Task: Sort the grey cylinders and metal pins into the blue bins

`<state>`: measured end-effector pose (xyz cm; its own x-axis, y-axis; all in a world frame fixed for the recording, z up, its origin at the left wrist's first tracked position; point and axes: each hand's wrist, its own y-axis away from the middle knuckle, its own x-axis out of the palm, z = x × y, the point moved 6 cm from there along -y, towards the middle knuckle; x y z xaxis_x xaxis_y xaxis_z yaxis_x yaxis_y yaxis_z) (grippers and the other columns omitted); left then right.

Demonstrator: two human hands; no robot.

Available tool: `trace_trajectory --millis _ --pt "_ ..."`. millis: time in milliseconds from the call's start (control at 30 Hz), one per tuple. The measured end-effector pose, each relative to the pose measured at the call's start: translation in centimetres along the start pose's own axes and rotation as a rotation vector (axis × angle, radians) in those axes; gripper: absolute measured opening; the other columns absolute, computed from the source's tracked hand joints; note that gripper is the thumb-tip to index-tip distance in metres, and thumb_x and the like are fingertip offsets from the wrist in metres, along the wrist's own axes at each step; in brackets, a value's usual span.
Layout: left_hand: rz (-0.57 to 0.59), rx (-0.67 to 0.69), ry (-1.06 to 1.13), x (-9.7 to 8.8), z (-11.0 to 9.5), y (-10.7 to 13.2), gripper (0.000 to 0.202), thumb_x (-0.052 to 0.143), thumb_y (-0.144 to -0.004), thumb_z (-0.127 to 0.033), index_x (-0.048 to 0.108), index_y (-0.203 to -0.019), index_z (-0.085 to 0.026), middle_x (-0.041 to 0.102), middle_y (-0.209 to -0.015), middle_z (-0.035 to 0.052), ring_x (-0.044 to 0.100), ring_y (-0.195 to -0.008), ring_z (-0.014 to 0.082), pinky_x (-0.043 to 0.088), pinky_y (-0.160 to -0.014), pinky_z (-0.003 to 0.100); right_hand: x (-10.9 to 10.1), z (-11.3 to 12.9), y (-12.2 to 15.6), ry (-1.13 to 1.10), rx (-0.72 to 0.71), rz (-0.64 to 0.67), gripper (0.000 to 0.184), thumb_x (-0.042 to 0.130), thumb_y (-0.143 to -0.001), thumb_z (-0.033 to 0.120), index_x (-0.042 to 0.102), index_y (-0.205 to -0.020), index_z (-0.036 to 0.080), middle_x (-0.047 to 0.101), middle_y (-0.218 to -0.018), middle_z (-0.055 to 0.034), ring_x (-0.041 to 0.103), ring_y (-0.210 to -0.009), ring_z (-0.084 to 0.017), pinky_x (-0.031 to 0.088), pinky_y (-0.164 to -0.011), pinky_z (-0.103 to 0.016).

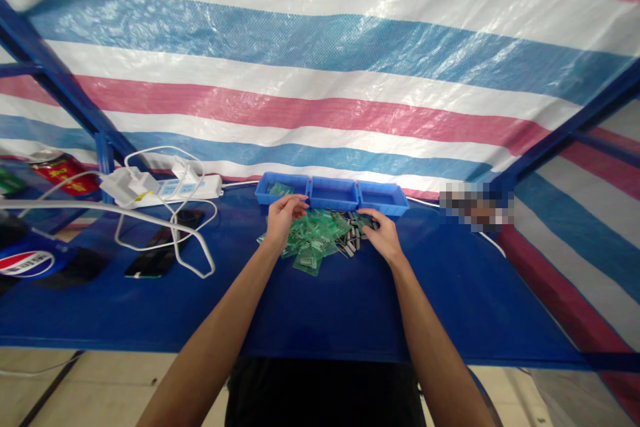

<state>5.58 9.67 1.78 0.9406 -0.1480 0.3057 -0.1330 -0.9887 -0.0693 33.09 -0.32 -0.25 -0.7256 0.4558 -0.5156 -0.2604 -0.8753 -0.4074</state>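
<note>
Forearms [240,300] flank glossy, translucent green packets [314,237]; left fingers [295,199] parted; whether right fingers [371,213] pinch anything, unclear.

Back wall: striped sheeting [320,43], red, white and blue, is hanging before me, wrinkling in places. Frame: one blue post [65,90] is slanting at the left, a second post [575,127] at the right. Furniture: a blue table [450,307] is standing in front of the sheeting, its top spanning most of the width. Floor: pale flooring [125,380] is showing below the table's front edge, a dark line [50,390] crossing it at left. Light: white glare is glinting off the sheeting.
</note>
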Motion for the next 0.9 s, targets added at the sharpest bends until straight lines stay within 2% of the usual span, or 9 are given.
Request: trace_trajectory --millis 200,367,533,733,900 --pt "0.105 0.050 -0.065 1.6 -0.3 0.9 0.024 0.070 -0.080 -0.036 0.080 -0.087 -0.016 0.074 -0.073 0.0047 0.062 -0.058 0.0131 0.045 -0.056 0.025 0.1 0.5 0.2 0.051 -0.021 0.118 0.056 0.059 -0.070 0.012 0.076 -0.121 0.027 0.077 -0.122 -0.0043 0.071 -0.115 -0.028 0.051 -0.108 -0.047" --pt "0.120 0.057 -0.085 1.8 -0.6 1.1 0.024 0.068 -0.082 -0.036 0.080 -0.087 -0.016 0.075 -0.074 0.0047 0.062 -0.058 0.0137 0.046 -0.056 0.026 -0.7 0.8 0.4 0.098 -0.065 0.168 0.060 0.064 -0.070 0.012 0.074 -0.127 0.028 0.077 -0.123 -0.0046 0.071 -0.113 -0.028 0.053 -0.106 -0.047" --pt "0.118 0.041 -0.072 1.7 -0.5 1.0 0.024 0.068 -0.081 -0.036 0.080 -0.088 -0.016 0.074 -0.074 0.0049 0.062 -0.059 0.0140 0.046 -0.056 0.026 -1.2 0.7 0.6 0.147 -0.075 0.194 0.052 0.063 -0.075 0.014 0.075 -0.124 0.026 0.078 -0.121 -0.0050 0.074 -0.107 -0.027 0.056 -0.101 -0.044" --pt "0.120 0.026 -0.040 1.8 -0.6 1.2 0.024 0.069 -0.080 -0.036 0.080 -0.087 -0.016 0.074 -0.074 0.0046 0.061 -0.059 0.0132 0.045 -0.057 0.025 -1.6 0.4 0.5 0.134 -0.041 0.160 0.039 0.060 -0.083 0.019 0.077 -0.118 0.024 0.080 -0.113 -0.0045 0.076 -0.096 -0.025 0.058 -0.093 -0.041" --pt "0.129 0.025 -0.041 2.0 -0.7 1.4 0.023 0.069 -0.080 -0.035 0.080 -0.086 -0.015 0.074 -0.073 0.0044 0.061 -0.058 0.0127 0.043 -0.057 0.024 -1.3 0.7 0.7 0.111 -0.060 0.257 0.055 0.065 -0.076 0.015 0.073 -0.128 0.026 0.077 -0.124 -0.0052 0.074 -0.106 -0.027 0.056 -0.099 -0.040"
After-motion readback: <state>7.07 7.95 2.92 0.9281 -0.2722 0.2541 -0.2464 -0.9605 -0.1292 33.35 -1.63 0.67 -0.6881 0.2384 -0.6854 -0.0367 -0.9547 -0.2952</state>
